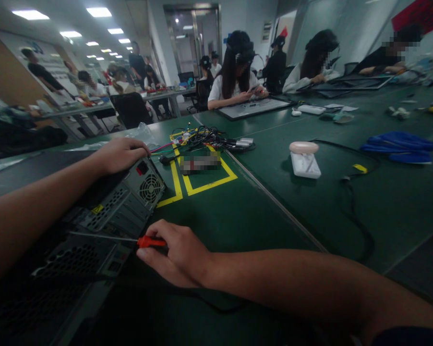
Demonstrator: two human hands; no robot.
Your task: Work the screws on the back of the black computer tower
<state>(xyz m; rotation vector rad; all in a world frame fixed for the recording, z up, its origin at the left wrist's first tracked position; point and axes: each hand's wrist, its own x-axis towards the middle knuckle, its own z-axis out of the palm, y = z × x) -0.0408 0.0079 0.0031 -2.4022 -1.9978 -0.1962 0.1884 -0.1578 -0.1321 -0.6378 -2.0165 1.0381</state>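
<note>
A computer case (pixel 119 206) lies at the left, its rear panel with a fan grille and vent holes facing right. My left hand (pixel 125 154) rests on the top edge of the case near the fan grille, fingers bent over the edge, holding no separate object. Wrapped round the red-orange handle of a screwdriver (pixel 152 241) are the fingers of my right hand (pixel 182 254). The screwdriver's long shaft points left across the rear panel; where its tip touches is too dark to tell.
Behind the case, a cable bundle (pixel 205 137) lies by yellow tape marks (pixel 212 185) on the green table (pixel 274 230). A white box with a pink object (pixel 305 161), black cable and blue cloth (pixel 396 146) lie right. People sit across the table.
</note>
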